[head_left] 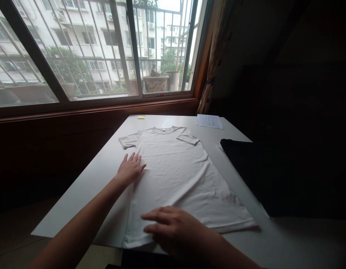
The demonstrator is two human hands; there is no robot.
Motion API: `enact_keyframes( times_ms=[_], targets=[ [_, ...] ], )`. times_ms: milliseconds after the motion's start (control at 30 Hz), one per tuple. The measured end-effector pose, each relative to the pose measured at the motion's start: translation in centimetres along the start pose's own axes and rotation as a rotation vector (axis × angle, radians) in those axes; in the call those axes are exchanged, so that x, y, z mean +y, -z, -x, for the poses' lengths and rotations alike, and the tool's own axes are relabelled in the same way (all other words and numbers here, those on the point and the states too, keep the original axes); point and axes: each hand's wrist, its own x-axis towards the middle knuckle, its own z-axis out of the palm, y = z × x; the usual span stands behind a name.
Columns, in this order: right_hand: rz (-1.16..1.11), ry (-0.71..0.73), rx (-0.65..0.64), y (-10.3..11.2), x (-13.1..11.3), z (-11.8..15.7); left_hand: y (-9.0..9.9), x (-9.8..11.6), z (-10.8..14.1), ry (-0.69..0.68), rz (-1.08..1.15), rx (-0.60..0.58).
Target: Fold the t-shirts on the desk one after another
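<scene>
A white short-sleeved T-shirt (164, 168) lies spread on the table, its neckline toward the window and its hem toward me. Long creases run across its lower right part. My left hand (130, 169) rests on the shirt's left side edge below the sleeve, fingers spread flat. Over the lower part of the shirt is my right hand (173, 228), its fingers stretched to the left and apart. Whether the right hand touches the cloth I cannot tell. Neither hand grips anything.
The white table (85, 194) reaches toward a barred window (105, 48). A yellow sticky note (141, 117) and printed sheets (210, 121) lie at its far edge. Dark cloth (262, 175) covers part of the right side. A curtain (210, 82) hangs beside the window.
</scene>
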Motion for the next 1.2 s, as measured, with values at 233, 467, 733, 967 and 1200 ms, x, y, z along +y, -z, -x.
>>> enact_keyframes(
  times_ms=[233,467,733,967,1200],
  targets=[
    [0.434,-0.497,0.024,2.8,9.4,7.6,-0.5,3.2,-4.7,0.109,0.196,-0.008],
    [0.525,-0.637,-0.131,1.2,13.3,14.4,-3.1,3.0,-7.8,0.255,0.206,0.027],
    [0.486,-0.635,-0.125,0.1,13.5,15.7,-4.0,2.4,-7.9,0.287,0.206,0.002],
    [0.531,-0.605,-0.059,-0.6,13.3,16.7,-3.9,2.3,-7.6,0.265,0.191,-0.016],
    [0.571,-0.565,0.002,-1.1,11.8,17.1,-3.7,2.6,-6.4,0.239,0.164,-0.018]
  ],
)
